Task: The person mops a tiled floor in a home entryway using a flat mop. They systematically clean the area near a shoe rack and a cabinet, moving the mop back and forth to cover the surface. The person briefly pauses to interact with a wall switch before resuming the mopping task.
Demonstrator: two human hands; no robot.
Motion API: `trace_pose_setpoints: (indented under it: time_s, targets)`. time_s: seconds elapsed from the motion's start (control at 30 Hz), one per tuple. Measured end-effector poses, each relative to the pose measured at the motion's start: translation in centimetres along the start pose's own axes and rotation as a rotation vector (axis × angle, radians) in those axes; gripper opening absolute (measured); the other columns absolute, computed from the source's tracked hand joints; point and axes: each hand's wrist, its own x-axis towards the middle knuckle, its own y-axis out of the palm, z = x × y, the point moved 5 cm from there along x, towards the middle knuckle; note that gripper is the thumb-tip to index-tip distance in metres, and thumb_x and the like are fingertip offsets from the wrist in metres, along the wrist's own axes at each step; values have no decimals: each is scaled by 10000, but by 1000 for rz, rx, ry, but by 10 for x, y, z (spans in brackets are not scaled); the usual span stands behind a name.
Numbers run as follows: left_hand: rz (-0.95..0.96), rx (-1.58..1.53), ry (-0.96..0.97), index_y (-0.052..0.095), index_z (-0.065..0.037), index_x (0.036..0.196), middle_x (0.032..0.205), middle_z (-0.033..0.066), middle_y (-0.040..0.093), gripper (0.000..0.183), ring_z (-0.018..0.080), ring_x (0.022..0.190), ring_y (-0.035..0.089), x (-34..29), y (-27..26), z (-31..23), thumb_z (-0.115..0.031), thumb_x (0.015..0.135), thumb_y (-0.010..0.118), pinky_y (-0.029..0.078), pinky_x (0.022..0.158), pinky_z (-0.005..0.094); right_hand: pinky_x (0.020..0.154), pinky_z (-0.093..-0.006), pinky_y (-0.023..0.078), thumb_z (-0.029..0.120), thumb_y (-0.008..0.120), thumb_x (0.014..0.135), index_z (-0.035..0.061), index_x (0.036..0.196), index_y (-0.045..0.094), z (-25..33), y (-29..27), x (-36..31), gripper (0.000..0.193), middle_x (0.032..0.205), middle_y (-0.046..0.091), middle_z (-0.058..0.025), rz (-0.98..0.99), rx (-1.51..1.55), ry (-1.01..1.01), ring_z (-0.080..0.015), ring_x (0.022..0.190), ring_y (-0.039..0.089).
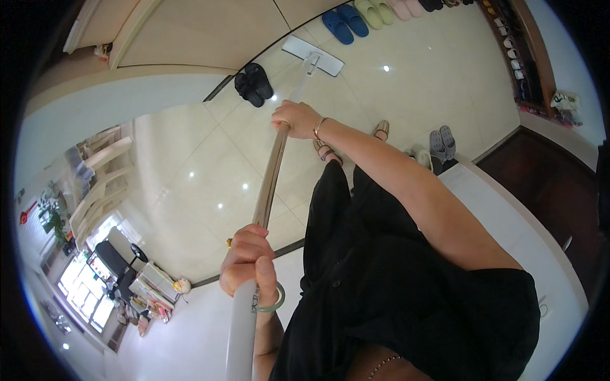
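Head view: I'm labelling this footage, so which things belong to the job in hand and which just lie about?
Job:
- flat white rectangular mop head
- long metallic-and-white pole, gripped by left hand and right hand

Lying about:
- black slippers
- blue slippers
- pale green slippers
- grey perforated clogs

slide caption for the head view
Left hand and right hand grip a mop, its flat head on the tiled floor.

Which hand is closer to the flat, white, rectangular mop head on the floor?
Right. The right hand grips the long silver-and-white pole lower down, nearer the mop head; the left hand grips it higher up, farther from the mop head.
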Motion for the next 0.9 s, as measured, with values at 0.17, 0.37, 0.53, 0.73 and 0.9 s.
trace_pose_setpoints:
  time_s: [0.17, 0.37, 0.53, 0.73, 0.9]
  targets:
    - [-73, 29, -74, 411, -53, 726, 656, 72, 509, 250, 184, 649, 502, -20, -5, 3, -74, 930, 555, 493, 772, 463, 698, -374, 483, 157, 613, 759, 185, 727, 576, 1, 22, 5, 56, 773, 589, 35, 87, -34, -58, -200, 916, 561]
    - [-231, 23, -109, 391, -89, 758, 621, 52, 475, 250, 171, 607, 473, -60, -9, -25, -119, 931, 569, 469, 749, 449, 719, -441, 503, 228, 656, 754, 160, 768, 612, 26, 47, -40, 83, 850, 608, -42, 262, -8, -84, -249, 930, 603]
    - [-425, -10, -201, 351, -125, 763, 586, 13, 383, 266, 151, 607, 400, -57, -21, -36, -169, 936, 549, 396, 784, 422, 693, -440, 509, 222, 617, 791, 133, 758, 616, 36, 58, -38, 95, 847, 608, -94, 437, -25, -98, -289, 841, 624]
    - [-450, -88, -111, 323, -145, 778, 640, 4, 358, 253, 156, 660, 366, -47, -21, -34, -124, 894, 546, 359, 730, 402, 695, -436, 515, 218, 610, 792, 139, 754, 632, 42, 36, -23, 90, 871, 617, -117, 333, -14, -160, -309, 847, 629]
    - [-388, -55, -35, 313, -121, 787, 667, 21, 368, 252, 160, 675, 371, -39, -16, -14, -133, 893, 541, 368, 727, 405, 706, -436, 519, 219, 618, 788, 144, 764, 640, 30, 23, 20, 82, 875, 617, -125, 331, -83, -194, -317, 851, 634]
